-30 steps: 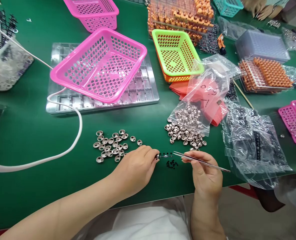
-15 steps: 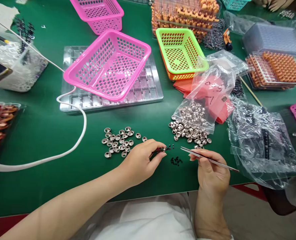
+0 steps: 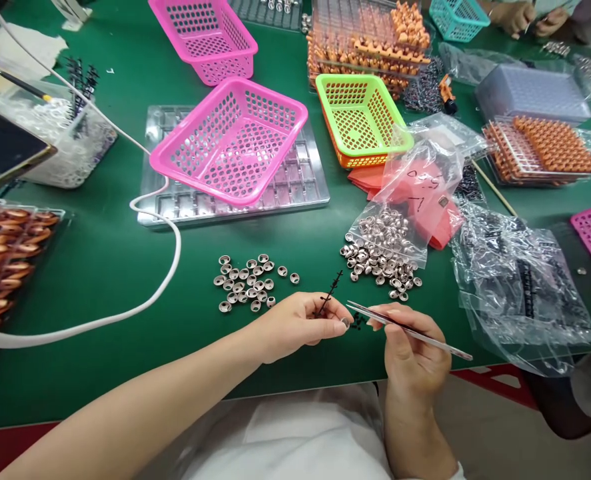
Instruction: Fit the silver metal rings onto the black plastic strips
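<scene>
My left hand pinches a thin black plastic sprue that points up and away, with a small metal cap at its fingertips. My right hand grips metal tweezers whose tips reach toward that cap. A few tiny black bits lie on the green mat between the hands. A loose group of silver caps sits just beyond my left hand. More silver caps spill from a clear bag beyond the tweezers.
A pink basket rests on a clear compartment tray. A green basket, orange parts racks, crumpled plastic bags and a white cable surround the spot. Another person's hands work at the far right.
My left hand has lifted the black sprue off the mat and tilted it upward. A metal cap is now at its fingertips, and the tweezers' tips have closed in on it.
</scene>
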A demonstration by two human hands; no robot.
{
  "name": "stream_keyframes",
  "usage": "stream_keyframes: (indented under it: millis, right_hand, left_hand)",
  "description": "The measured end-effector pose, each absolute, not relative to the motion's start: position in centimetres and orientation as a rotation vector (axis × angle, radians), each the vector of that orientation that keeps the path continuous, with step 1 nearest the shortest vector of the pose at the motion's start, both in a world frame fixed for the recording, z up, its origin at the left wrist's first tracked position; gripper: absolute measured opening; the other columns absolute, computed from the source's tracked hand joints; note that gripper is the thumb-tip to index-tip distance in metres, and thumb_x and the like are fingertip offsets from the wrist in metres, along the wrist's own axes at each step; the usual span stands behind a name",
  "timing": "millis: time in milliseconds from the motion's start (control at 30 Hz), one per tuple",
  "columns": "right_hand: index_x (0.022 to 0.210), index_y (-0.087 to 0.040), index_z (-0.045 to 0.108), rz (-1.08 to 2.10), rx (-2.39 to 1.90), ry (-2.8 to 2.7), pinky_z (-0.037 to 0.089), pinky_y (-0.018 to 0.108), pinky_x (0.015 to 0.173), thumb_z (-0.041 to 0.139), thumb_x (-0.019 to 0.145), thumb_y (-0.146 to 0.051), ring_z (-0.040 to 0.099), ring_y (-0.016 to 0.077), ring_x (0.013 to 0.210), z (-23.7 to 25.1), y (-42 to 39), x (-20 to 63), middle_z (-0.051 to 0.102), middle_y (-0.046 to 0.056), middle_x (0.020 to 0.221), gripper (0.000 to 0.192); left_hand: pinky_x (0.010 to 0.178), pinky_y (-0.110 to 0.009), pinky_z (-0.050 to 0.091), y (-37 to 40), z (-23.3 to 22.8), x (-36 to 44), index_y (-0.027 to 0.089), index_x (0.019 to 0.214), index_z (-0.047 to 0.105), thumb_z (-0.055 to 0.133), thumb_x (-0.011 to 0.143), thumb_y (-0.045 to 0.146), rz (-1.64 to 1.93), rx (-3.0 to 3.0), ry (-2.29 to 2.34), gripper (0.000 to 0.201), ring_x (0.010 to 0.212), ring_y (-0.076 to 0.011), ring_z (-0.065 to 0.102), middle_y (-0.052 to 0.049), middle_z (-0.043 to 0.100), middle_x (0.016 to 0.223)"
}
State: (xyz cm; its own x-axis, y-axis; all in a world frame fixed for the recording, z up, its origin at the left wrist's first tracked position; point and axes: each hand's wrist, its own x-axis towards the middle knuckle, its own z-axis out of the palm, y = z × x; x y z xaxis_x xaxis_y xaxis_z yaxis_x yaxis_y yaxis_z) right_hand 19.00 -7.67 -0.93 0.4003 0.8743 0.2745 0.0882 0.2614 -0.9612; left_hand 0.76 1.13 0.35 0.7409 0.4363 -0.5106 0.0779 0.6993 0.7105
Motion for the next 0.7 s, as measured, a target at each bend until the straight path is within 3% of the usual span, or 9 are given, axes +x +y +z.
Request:
stream_keyframes:
  millis: [367, 567, 700]
  right_hand:
    - [0.111, -0.023, 0.069, 0.681, -1.099, -1.307, 0.061, 0.041, 0.074, 0.066, 0.087, -0.007, 0.073, 0.0239, 0.09, -1.4, -7.4, 18.8, 0.077, 0.006, 0.098, 0.029]
    - [0.112, -0.021, 0.069, 0.693, -1.104, -1.372, 0.058, 0.042, 0.078, 0.065, 0.084, 0.0, 0.073, 0.0236, 0.09, -1.0, -7.3, 18.7, 0.076, 0.006, 0.1, 0.035]
    - [0.111, -0.021, 0.07, 0.689, -1.124, -1.366, 0.058, 0.042, 0.076, 0.065, 0.084, 0.0, 0.073, 0.024, 0.09, -1.1, -7.4, 18.7, 0.076, 0.006, 0.099, 0.034]
  left_hand:
    - [0.049, -0.023, 0.028, 1.6, 1.5, 0.7, 0.015, 0.096, 0.066, 0.068, 0.081, 0.033, 0.078, 0.934, 0.772, 0.024, 0.053, -0.0076, 0.034, 0.007, 0.048, 0.068]
    - [0.069, -0.025, 0.04, 1.9, 1.6, 0.4, 0.015, 0.095, 0.069, 0.068, 0.08, 0.032, 0.007, 1.076, 0.765, 0.022, 0.074, -0.0132, 0.051, 0.002, 0.061, 0.082]
    - [0.074, -0.028, 0.041, 1.9, 1.6, 0.3, 0.015, 0.098, 0.069, 0.067, 0.08, 0.034, -0.022, 1.128, 0.764, 0.026, 0.078, -0.0159, 0.052, 0.0, 0.063, 0.086]
